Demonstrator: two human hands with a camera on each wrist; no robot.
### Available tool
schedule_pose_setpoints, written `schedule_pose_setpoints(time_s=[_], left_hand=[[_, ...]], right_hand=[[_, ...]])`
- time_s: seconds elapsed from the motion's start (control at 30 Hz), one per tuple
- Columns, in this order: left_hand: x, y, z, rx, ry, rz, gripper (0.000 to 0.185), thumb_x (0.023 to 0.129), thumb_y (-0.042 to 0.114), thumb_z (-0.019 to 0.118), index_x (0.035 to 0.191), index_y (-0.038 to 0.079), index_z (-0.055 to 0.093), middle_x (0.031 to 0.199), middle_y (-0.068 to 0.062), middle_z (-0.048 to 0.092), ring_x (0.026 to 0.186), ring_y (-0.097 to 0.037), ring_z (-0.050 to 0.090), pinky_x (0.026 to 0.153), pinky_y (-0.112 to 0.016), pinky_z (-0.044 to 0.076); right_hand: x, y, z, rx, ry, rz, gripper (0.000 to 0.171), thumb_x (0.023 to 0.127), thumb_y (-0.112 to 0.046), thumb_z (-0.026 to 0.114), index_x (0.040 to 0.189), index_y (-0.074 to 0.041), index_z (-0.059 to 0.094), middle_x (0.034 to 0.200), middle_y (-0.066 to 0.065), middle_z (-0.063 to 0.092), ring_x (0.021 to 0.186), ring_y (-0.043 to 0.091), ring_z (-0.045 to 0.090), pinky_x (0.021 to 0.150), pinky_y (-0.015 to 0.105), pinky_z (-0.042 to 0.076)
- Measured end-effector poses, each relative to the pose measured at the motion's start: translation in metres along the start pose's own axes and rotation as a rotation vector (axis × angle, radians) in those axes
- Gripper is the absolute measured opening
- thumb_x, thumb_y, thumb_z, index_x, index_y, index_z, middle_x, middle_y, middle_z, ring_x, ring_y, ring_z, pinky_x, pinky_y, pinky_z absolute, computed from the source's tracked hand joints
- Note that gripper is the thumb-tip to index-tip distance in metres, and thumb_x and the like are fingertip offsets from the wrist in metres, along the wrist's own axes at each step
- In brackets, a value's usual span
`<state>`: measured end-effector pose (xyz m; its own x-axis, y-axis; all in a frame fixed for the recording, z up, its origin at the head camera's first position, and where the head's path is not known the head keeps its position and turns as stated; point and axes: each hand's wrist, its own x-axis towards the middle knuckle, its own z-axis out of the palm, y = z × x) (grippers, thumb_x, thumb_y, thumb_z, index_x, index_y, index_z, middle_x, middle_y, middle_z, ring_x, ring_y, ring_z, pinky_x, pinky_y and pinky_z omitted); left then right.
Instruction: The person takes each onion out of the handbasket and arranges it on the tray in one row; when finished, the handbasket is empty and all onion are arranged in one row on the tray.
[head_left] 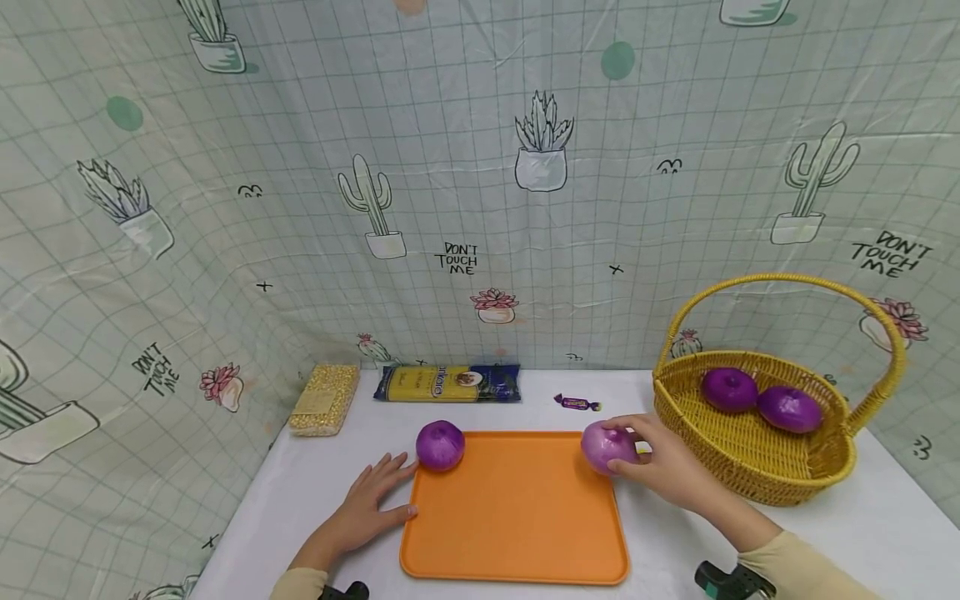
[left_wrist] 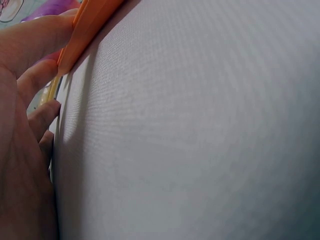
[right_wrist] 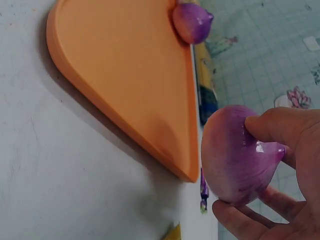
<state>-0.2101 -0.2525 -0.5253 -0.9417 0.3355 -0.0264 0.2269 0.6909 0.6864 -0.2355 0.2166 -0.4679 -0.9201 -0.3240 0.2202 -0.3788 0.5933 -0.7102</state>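
Note:
My right hand (head_left: pixel 662 463) grips a glossy purple onion (right_wrist: pixel 235 155) between thumb and fingers, over the far right corner of the orange tray (head_left: pixel 517 508). In the right wrist view its pointed tip faces the palm. A second purple onion (head_left: pixel 440 445) sits at the tray's far left corner. Beside the tray's left edge, my left hand (head_left: pixel 369 507) lies with fingers spread, thumb and fingertips at the rim. The left wrist view shows the fingers (left_wrist: pixel 40 75) against the orange rim, nothing gripped.
A yellow wicker basket (head_left: pixel 750 454) with a tall handle stands at the right, holding two purple onions (head_left: pixel 790 409). Behind the tray lie a pasta packet (head_left: pixel 448 383) and a purple-wrapped candy (head_left: pixel 577 403). A bag of yellow kernels (head_left: pixel 325 400) is at the back left.

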Motion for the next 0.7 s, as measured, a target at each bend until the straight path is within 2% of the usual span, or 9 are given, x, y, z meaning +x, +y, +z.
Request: schedule_pose_setpoints(time_s=[0.4, 0.7], left_hand=[[0.0, 0.001, -0.002, 0.008, -0.003, 0.006, 0.069, 0.092, 0.042, 0.073, 0.15, 0.01, 0.051, 0.161, -0.021, 0.034, 0.152, -0.047, 0.013, 0.12, -0.067, -0.001], [0.0, 0.0, -0.001, 0.003, -0.007, 0.018, 0.071, 0.093, 0.043, 0.073, 0.15, 0.008, 0.051, 0.161, -0.022, 0.034, 0.152, -0.048, 0.013, 0.119, -0.068, -0.001]], right_hand=[[0.011, -0.007, 0.027, 0.057, -0.07, -0.014, 0.044, 0.087, -0.017, 0.082, 0.127, -0.014, 0.064, 0.13, 0.016, 0.056, 0.117, 0.036, 0.06, 0.089, 0.039, 0.06], [0.022, -0.018, 0.047, 0.0, -0.076, -0.056, 0.043, 0.087, -0.02, 0.083, 0.126, -0.017, 0.065, 0.128, 0.013, 0.058, 0.113, 0.033, 0.061, 0.091, 0.048, 0.057]])
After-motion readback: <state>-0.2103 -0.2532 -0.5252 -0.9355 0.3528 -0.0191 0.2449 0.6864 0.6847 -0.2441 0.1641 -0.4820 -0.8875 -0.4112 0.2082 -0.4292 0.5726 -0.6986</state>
